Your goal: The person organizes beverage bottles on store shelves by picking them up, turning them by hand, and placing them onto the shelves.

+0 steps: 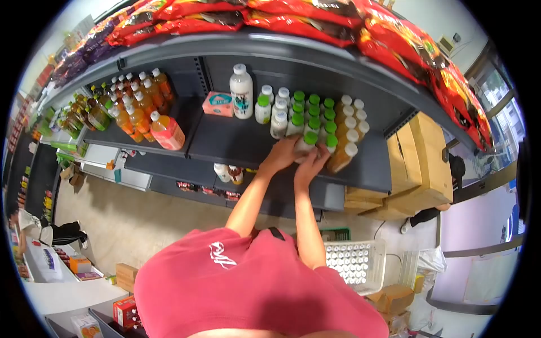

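Note:
Both of my hands are at the front of a block of small white bottles on the dark shelf (225, 135). My left hand (280, 154) curls against the left side of a front green-capped bottle (307, 144). My right hand (311, 164) closes on the same bottle from the front right, a finger reaching up between it and the neighbouring green-capped bottle (330, 141). My fingers partly hide both bottles. Left of them stand white-capped bottles (278, 124); to the right are brown bottles with white caps (342, 158).
A tall white bottle (242, 93) and a pink box (218, 104) stand further left, with orange drinks (140, 120) beyond. Red packets (301, 22) lie on the shelf above. Cardboard boxes (425, 163) stand right; a white crate (375, 270) of white-capped bottles is below.

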Demonstrator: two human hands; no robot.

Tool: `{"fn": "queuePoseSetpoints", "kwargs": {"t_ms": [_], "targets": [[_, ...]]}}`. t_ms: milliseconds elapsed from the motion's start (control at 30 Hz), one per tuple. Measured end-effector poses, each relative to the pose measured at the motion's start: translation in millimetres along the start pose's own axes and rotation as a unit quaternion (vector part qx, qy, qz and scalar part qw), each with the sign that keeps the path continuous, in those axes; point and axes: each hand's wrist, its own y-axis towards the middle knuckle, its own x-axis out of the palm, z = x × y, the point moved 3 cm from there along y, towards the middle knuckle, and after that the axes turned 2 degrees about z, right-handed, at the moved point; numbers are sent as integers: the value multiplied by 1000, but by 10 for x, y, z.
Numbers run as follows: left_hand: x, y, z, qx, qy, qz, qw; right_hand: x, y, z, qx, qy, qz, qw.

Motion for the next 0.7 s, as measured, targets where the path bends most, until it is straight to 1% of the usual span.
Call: {"fn": "queuePoseSetpoints", "kwargs": {"t_ms": [67, 100, 133, 167, 200, 233, 267, 300, 333, 367, 400, 433, 467, 500, 533, 567, 600, 700], "targets": [[-303, -118, 297, -15, -11, -25, 1000, 159, 68, -88, 29, 65, -10, 997], [-436, -143, 398, 15, -21, -15, 1000, 262, 74, -246, 44, 96, -15, 994], [-552, -153, 486, 46, -32, -5, 998, 354, 64, -436, 25, 92, -56, 994], [-665, -171, 571, 74, -45, 5, 996, 424, 50, -545, 70, 112, -73, 989], [-783, -191, 651, 92, -69, -8, 993, 488, 29, -617, 115, 131, -90, 981], [-888, -215, 719, 105, -46, 21, 993, 562, 8, -685, 159, 150, -107, 970], [-986, -246, 784, 120, -22, 50, 991, 668, -21, -802, 117, 163, -104, 974], [-1089, -286, 873, 134, 0, 80, 988, 762, -75, -945, 120, 185, -129, 967], [-1197, -331, 967, 117, -8, 86, 989, 835, -139, -1099, 123, 206, -153, 959], [-1238, -337, 946, 131, -47, 108, 984, 899, -193, -1170, 126, 227, -177, 949], [-1253, -340, 930, 144, -87, 128, 977, 934, -228, -1154, 108, 199, -186, 956], [-1286, -338, 906, 158, -126, 148, 968, 968, -285, -1173, 106, 209, -178, 956], [-1366, -353, 930, 185, -93, 182, 961, 1011, -364, -1230, 104, 218, -169, 955], [-1421, -366, 898, 200, -101, 185, 957, 1095, -432, -1341, 102, 228, -158, 955], [-1471, -383, 868, 215, -110, 188, 952, 1192, -502, -1479, 115, 243, -95, 959], [-1524, -399, 852, 231, -120, 190, 947, 1227, -530, -1472, 116, 230, -97, 961], [-1578, -425, 845, 225, -120, 184, 949, 1236, -577, -1469, 117, 218, -96, 964], [-1663, -521, 835, 230, -188, 223, 929, 1291, -720, -1437, 135, 220, -84, 963]]}}
